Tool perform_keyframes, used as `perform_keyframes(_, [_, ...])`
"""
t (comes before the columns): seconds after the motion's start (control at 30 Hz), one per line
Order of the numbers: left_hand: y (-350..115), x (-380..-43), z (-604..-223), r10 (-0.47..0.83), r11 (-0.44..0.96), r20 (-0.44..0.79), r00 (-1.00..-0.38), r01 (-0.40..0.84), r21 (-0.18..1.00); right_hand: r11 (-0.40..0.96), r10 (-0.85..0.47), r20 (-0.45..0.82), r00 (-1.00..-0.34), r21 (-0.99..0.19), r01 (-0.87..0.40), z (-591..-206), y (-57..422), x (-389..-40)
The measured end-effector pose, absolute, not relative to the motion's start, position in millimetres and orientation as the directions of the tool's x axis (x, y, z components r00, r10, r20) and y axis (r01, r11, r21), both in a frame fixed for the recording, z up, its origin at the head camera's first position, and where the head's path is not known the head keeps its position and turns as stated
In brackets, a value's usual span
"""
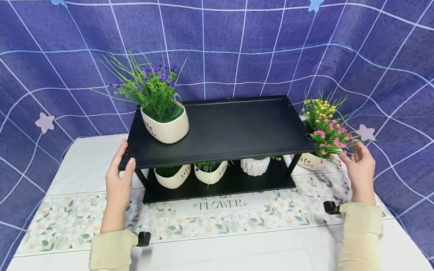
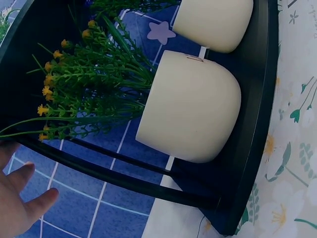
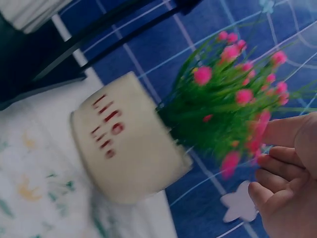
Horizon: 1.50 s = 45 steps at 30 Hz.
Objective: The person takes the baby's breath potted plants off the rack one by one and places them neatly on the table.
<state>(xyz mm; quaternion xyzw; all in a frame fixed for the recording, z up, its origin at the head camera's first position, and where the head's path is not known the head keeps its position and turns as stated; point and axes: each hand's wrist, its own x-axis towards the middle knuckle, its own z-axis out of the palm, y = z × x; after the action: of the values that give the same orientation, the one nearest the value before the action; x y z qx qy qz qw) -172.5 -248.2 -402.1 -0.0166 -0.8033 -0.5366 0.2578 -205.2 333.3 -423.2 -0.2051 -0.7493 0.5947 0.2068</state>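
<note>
Right hand [image 1: 359, 165], fingers loosely bent and gripping nothing, is the nearer one to the flowerpot [image 1: 311, 161], leftward at frame right.

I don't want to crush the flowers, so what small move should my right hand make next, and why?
I'd probably bring your right hand from the pink flowers to the cream pot below them. Its fingers are at the flowers and clear of the pot, which stands beside the black shelf; the pot's wall would likely give a better hold.
</note>
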Motion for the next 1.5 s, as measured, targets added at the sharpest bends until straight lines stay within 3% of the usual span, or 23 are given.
perform_keyframes(0.27, [-250, -173, -404, -0.249, 0.43, 0.43, -0.868, 0.298, 0.852, 0.161, 0.565, 0.17, -0.807, -0.982, -0.095, -387, 322, -202])
perform_keyframes(0.5, [-250, -174, -402, -0.247, 0.423, 0.438, -0.865, 0.31, 0.851, 0.237, 0.524, 0.281, -0.804, -0.955, -0.179, -360, 301, -208])
perform_keyframes(1.17, [-250, -174, -401, -0.248, 0.428, 0.424, -0.871, 0.294, 0.855, 0.285, 0.229, 0.472, -0.851, -0.869, -0.405, -322, 211, -228])
perform_keyframes(1.5, [-250, -173, -402, -0.25, 0.441, 0.428, -0.868, 0.292, 0.849, 0.351, 0.048, 0.458, -0.888, -0.84, -0.414, -320, 166, -233])
